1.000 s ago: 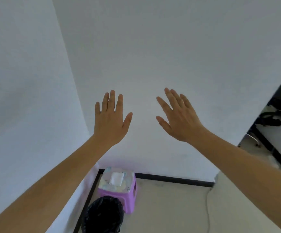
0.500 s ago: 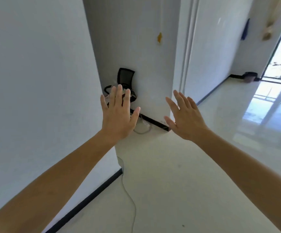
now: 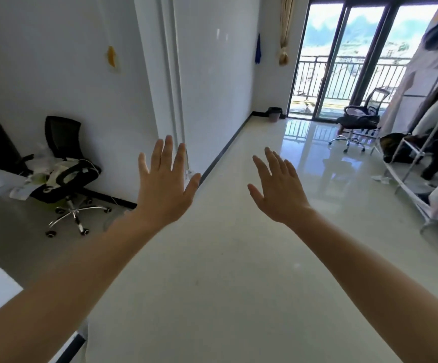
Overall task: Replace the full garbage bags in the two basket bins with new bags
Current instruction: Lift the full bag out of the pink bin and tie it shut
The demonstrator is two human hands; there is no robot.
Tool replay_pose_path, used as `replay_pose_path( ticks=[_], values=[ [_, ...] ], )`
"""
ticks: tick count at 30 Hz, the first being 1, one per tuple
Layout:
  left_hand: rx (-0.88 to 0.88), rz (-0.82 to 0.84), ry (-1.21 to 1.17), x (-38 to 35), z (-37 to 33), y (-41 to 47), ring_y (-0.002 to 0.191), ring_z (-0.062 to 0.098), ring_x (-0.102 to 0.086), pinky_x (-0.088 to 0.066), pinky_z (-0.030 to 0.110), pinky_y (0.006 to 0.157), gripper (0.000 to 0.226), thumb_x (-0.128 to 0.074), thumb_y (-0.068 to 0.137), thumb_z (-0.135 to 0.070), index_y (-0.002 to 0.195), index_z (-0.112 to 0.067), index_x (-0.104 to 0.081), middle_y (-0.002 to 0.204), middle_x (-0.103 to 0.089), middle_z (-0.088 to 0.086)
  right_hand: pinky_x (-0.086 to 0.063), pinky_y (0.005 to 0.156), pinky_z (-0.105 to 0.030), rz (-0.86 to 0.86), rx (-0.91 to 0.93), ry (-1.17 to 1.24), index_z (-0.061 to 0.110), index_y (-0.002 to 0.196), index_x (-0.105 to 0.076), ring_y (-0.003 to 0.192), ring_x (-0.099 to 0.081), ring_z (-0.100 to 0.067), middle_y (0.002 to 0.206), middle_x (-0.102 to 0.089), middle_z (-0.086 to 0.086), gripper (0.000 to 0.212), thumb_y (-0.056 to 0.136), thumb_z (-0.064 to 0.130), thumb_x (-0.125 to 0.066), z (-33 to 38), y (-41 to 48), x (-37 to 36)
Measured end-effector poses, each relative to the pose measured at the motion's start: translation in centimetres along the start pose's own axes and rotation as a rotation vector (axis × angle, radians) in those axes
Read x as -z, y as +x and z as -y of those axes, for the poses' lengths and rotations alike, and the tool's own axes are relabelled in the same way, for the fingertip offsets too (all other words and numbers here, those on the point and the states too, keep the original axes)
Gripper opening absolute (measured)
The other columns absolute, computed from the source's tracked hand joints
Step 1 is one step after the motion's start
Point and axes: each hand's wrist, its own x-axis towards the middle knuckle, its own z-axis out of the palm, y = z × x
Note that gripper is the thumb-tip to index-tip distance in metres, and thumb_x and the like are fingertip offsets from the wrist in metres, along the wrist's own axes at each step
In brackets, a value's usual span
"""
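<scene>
Empty, fingers spread: left hand (image 3: 164, 184), right hand (image 3: 278, 189). Well ahead, beyond right hand: small pink black-bagged basket bin (image 3: 275, 114) at far corner of pale glossy floor (image 3: 225, 271).

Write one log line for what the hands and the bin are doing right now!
left hand: open, empty | right hand: open, empty | basket bin: far off, beside balcony door, untouched

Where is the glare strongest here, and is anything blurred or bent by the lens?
Head view: daylight through the balcony doors washes out the outdoors and reflects brightly on the glossy floor; the wide lens tilts those doors and the clothes rack; the left hand and right hand look sharp, the lower left corner slightly soft.
</scene>
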Motion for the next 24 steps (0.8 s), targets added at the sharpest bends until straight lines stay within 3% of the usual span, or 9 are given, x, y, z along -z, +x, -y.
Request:
replay_pose_path(
  ticks=[6, 11, 18, 24],
  values=[
    [-0.021, -0.041, -0.076, -8.7, 2.5, 12.0, 0.151, 0.030, -0.006, -0.011, 0.059, 0.116, 0.072, -0.022, 0.098, -0.057, 0.155, -0.012, -0.017, 0.164, -0.007, 0.014, -0.025, 0.117, -0.052, 0.011, 0.013, -0.133, 0.010, 0.153, -0.029, 0.146, -0.028, -0.037, 0.160, -0.022, -0.022, 0.071, 0.096, 0.047, -0.049, -4.4, 11.0, -6.7],
    [-0.083, -0.022, -0.117, -15.1, 2.0, 25.2, 0.152, 0.025, 0.004, -0.002, 0.055, 0.120, 0.073, -0.012, 0.098, -0.058, 0.157, -0.017, -0.007, 0.165, 0.003, 0.008, -0.021, 0.119, -0.051, -0.031, -0.078, -0.202, 0.011, 0.154, -0.027, 0.147, -0.026, -0.036, 0.161, -0.020, -0.021, 0.070, 0.097, 0.047, -0.046, -9.6, 21.2, -9.5],
    [-0.215, 0.028, -0.167, -26.6, -6.2, 40.7, 0.152, 0.026, 0.005, -0.002, 0.057, 0.119, 0.074, -0.004, 0.095, -0.059, 0.157, -0.018, -0.005, 0.165, 0.006, 0.008, -0.020, 0.119, -0.051, -0.054, -0.205, -0.232, 0.012, 0.153, -0.029, 0.147, -0.024, -0.036, 0.160, -0.021, -0.021, 0.068, 0.098, 0.047, -0.046, -21.6, 29.7, -16.0],
    [-0.295, 0.051, -0.180, -38.9, -15.4, 54.8, 0.152, 0.026, 0.002, -0.004, 0.057, 0.119, 0.071, -0.011, 0.097, -0.057, 0.157, -0.017, -0.008, 0.165, 0.004, 0.008, -0.025, 0.117, -0.053, -0.079, -0.293, -0.237, 0.011, 0.151, -0.032, 0.146, -0.027, -0.038, 0.159, -0.024, -0.022, 0.067, 0.096, 0.046, -0.047, -36.4, 38.6, -23.8]
  ],
)
